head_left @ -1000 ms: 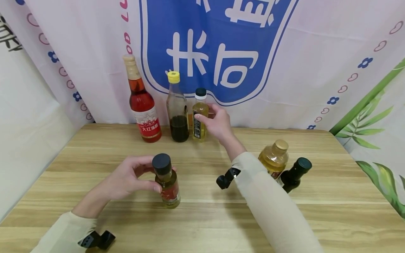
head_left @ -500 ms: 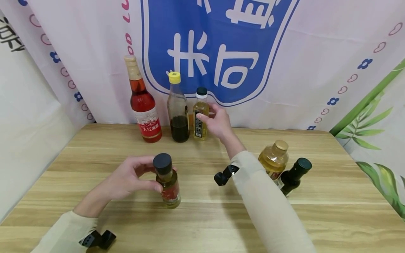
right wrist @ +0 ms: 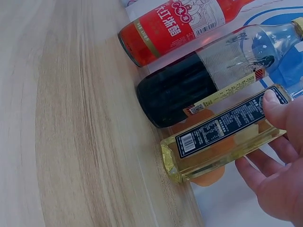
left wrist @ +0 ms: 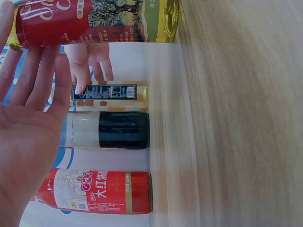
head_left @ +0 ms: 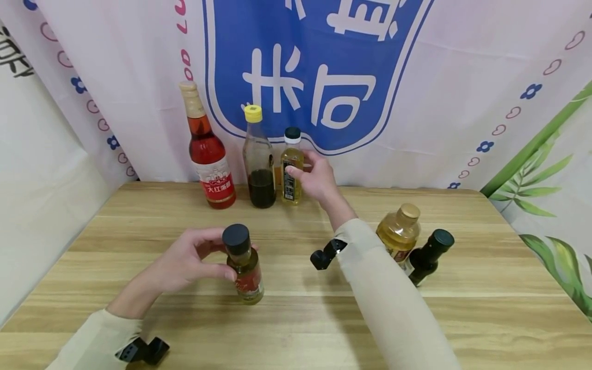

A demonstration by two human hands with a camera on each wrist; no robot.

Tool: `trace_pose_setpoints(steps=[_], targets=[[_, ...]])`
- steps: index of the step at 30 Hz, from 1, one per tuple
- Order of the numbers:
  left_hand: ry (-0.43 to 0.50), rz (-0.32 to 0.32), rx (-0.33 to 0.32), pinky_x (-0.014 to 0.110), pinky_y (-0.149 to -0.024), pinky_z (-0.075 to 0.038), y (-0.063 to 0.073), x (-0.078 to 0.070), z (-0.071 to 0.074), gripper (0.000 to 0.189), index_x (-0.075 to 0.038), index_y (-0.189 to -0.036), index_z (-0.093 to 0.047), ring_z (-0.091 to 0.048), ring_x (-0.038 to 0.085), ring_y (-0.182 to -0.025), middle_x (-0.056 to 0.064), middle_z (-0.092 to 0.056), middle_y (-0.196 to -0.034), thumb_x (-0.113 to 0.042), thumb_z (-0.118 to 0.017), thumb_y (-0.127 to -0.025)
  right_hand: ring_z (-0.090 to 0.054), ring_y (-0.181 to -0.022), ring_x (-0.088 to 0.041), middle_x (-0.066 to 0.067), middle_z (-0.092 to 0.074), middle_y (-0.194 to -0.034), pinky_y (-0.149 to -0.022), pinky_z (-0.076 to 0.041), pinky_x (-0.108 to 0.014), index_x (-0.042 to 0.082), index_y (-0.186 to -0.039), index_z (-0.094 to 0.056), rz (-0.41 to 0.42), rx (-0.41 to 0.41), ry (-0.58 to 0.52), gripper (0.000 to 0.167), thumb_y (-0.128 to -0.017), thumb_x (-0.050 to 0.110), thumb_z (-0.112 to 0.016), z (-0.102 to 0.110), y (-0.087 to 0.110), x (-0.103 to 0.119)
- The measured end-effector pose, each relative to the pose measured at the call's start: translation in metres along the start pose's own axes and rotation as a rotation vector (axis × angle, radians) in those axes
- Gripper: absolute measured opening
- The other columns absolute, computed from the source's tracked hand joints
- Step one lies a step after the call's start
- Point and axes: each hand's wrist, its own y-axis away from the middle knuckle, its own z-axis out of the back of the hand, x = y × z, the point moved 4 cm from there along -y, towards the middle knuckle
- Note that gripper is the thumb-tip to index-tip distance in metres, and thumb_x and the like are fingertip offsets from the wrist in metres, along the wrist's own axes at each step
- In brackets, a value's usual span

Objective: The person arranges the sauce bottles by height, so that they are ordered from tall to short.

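My left hand [head_left: 187, 262] grips a small oil bottle [head_left: 247, 280] with a black cap and a red label, upright over the near middle of the table. In the left wrist view the label [left wrist: 90, 21] shows red and gold, with fingers behind it. At the back, my right hand [head_left: 318, 177] holds a slim bottle of yellow oil [head_left: 291, 177] with a dark cap, thumb on its black label. Its base is at or near the tabletop; I cannot tell if they touch. Left of it stands a yellow-capped bottle of dark liquid [head_left: 262, 187].
A tall red vinegar bottle [head_left: 213, 174] stands at the back left. On the right, a clear bottle of golden oil [head_left: 399, 231] and a dark green bottle [head_left: 425, 259] stand close together, partly behind my right sleeve. A printed cloth [head_left: 416, 128] hangs behind the wooden table [head_left: 296, 329].
My right wrist has shifted slightly left, with the hand still on the slim oil bottle. The left hand and its bottle stay in about the same place.
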Motion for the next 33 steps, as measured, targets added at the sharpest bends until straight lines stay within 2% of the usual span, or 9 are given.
trace_pose_setpoints(steps=[2, 9, 15, 21, 28, 33], targets=[[0.001, 0.001, 0.001, 0.030, -0.098, -0.058, -0.0001, 0.0000, -0.0002, 0.049, -0.008, -0.137, -0.069, -0.070, 0.012, -0.116, 0.014, -0.076, -0.130, -0.002, -0.082, -0.090, -0.063, -0.135, -0.031, -0.008, -0.064, -0.146, -0.113, -0.054, -0.048, 0.020, -0.153, -0.055, 0.000, 0.001, 0.002, 0.056, -0.101, 0.027, -0.074, -0.0004, -0.0001, -0.0002], [-0.006, -0.005, 0.003, 0.030, -0.097, -0.058, 0.0009, -0.0008, -0.0001, 0.049, -0.009, -0.137, -0.069, -0.070, 0.012, -0.116, -0.004, -0.077, -0.131, -0.002, -0.082, -0.091, -0.063, -0.135, -0.032, -0.010, -0.065, -0.147, -0.113, -0.054, -0.048, 0.018, -0.154, -0.054, 0.012, 0.008, -0.001, 0.056, -0.102, 0.024, -0.073, -0.0037, 0.0004, 0.0014], [0.000, -0.003, 0.000, 0.030, -0.099, -0.058, -0.0001, -0.0010, -0.0004, 0.049, -0.009, -0.137, -0.069, -0.071, 0.012, -0.118, 0.008, -0.077, -0.130, -0.001, -0.082, -0.090, -0.062, -0.137, -0.032, -0.010, -0.064, -0.148, -0.114, -0.054, -0.048, 0.019, -0.154, -0.054, 0.008, -0.001, 0.019, 0.055, -0.102, 0.025, -0.073, -0.0023, 0.0014, 0.0020], [0.005, 0.011, -0.012, 0.027, -0.102, -0.057, -0.0001, -0.0002, 0.0003, 0.050, -0.008, -0.136, -0.069, -0.070, 0.011, -0.119, 0.004, -0.078, -0.128, -0.002, -0.083, -0.089, -0.062, -0.138, -0.031, -0.009, -0.064, -0.148, -0.114, -0.054, -0.047, 0.020, -0.154, -0.054, -0.002, 0.002, 0.025, 0.055, -0.102, 0.026, -0.073, -0.0024, 0.0018, 0.0023], [0.008, -0.014, 0.007, 0.028, -0.100, -0.057, -0.0004, -0.0023, -0.0011, 0.050, -0.009, -0.138, -0.069, -0.070, 0.012, -0.121, 0.000, -0.078, -0.130, -0.001, -0.082, -0.090, -0.061, -0.138, -0.031, -0.009, -0.063, -0.149, -0.114, -0.053, -0.047, 0.020, -0.153, -0.053, -0.016, 0.012, 0.015, 0.055, -0.102, 0.027, -0.073, -0.0032, 0.0014, 0.0029], [0.011, -0.002, -0.007, 0.027, -0.101, -0.057, -0.0003, -0.0012, 0.0002, 0.050, -0.008, -0.137, -0.069, -0.070, 0.011, -0.120, 0.003, -0.078, -0.128, -0.002, -0.083, -0.089, -0.061, -0.137, -0.032, -0.009, -0.063, -0.148, -0.114, -0.053, -0.047, 0.019, -0.154, -0.053, -0.018, 0.016, 0.020, 0.056, -0.102, 0.027, -0.073, -0.0025, 0.0011, 0.0033]])
